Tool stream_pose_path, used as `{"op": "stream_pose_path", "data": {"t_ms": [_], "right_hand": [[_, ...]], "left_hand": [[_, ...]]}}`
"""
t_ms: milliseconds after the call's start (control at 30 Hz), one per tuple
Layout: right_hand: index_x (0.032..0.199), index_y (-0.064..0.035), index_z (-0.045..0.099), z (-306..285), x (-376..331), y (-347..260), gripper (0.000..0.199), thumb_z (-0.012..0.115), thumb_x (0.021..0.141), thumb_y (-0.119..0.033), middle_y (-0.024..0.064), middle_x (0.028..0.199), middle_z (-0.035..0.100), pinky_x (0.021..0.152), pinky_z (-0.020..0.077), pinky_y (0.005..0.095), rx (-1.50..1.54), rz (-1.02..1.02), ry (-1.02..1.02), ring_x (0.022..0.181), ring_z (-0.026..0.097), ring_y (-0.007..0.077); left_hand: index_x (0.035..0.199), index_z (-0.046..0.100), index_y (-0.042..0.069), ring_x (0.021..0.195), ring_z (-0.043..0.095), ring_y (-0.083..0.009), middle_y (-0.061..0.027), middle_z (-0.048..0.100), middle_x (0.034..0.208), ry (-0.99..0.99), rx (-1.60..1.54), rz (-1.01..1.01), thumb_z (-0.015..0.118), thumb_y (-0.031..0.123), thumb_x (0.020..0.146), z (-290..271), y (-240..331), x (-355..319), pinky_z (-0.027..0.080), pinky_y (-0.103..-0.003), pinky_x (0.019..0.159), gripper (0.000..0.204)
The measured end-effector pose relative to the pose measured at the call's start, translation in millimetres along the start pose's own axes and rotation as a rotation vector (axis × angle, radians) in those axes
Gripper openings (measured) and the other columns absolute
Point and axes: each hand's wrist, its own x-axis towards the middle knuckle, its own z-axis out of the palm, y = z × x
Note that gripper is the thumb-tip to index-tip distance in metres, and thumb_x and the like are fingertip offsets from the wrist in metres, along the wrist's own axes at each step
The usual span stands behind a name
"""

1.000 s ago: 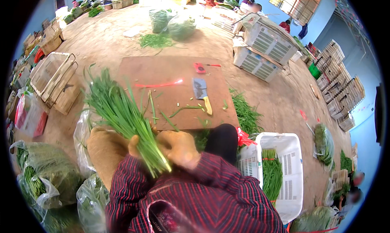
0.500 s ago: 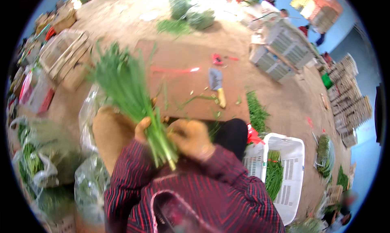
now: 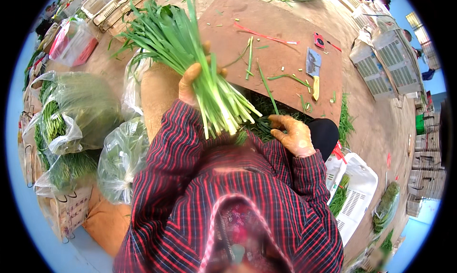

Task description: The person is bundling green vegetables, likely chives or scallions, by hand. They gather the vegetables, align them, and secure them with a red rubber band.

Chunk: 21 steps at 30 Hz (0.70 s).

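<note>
Board (image 3: 281,54) ahead — hands (image 3: 189,84) curled, left gripping green stalks (image 3: 181,47).

The board (image 3: 281,18) lies before the person, with the ribbon (image 3: 266,36) on its left part, the knife (image 3: 313,63) on its right part and scraps (image 3: 250,59) scattered about them; the bunch (image 3: 176,44) is in the left hand (image 3: 189,85), left of the board's near edge, and the right hand (image 3: 291,132) is on the person's side of that edge. On the left stand two bags (image 3: 93,116), with a crate (image 3: 107,6) well beyond them. On the right, loose greens (image 3: 347,118) lie along the board, a bundle (image 3: 339,197) lies in the basket (image 3: 359,197), and a stack (image 3: 404,59) stands past the board.
</note>
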Motion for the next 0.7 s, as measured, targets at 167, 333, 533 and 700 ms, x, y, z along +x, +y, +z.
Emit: {"op": "stream_pose_path", "data": {"t_ms": [167, 333, 533, 700], "right_hand": [[0.134, 0.0004, 0.050, -19, 26, -35, 0.051, 0.067, 0.088, -0.015, 0.0115, 0.126, 0.060, 0.102, 0.0416, 0.0327, 0.503, -0.095, 0.046, 0.119, 0.054, 0.0201], [0.147, 0.0024, 0.027, -9, 61, -47, 0.077, 0.070, 0.087, -0.020, 0.0137, 0.144, 0.041, 0.105, 0.0368, 0.0334, 0.783, -0.290, 0.005, 0.130, 0.042, 0.0229], [0.128, -0.0079, 0.051, 6, 90, 0, 0.055, 0.077, 0.082, -0.023, 0.0017, 0.119, 0.057, 0.097, 0.0430, 0.0337, 1.399, -0.161, 0.373, 0.112, 0.051, 0.0161], [0.131, -0.0067, 0.049, -16, 79, 41, 0.054, 0.071, 0.086, -0.027, 0.0054, 0.114, 0.060, 0.097, 0.0469, 0.0370, 1.608, -0.243, 0.356, 0.108, 0.058, 0.0208]], "left_hand": [[0.132, 0.046, 0.002, 0.077, 0.066, -0.0195, -0.0085, 0.065, 0.096, 0.201, 0.229, -0.151, 0.070, 0.009, 0.076, 29, -12, 4, 0.058, -0.032, 0.069, 0.061], [0.119, 0.057, 0.000, 0.088, 0.065, -0.0181, -0.0085, 0.067, 0.101, 0.056, 1.096, -0.249, 0.072, 0.000, 0.075, 40, -41, 42, 0.054, -0.030, 0.082, 0.047], [0.136, 0.040, 0.006, 0.088, 0.067, -0.0331, -0.0184, 0.067, 0.093, -0.118, 2.248, -0.205, 0.070, 0.016, 0.069, 77, -110, 59, 0.053, -0.044, 0.074, 0.074], [0.144, 0.027, 0.005, 0.101, 0.061, -0.0365, -0.0232, 0.059, 0.110, -0.406, 2.191, -0.188, 0.070, 0.014, 0.070, 83, -147, 41, 0.051, -0.043, 0.081, 0.085]]}}
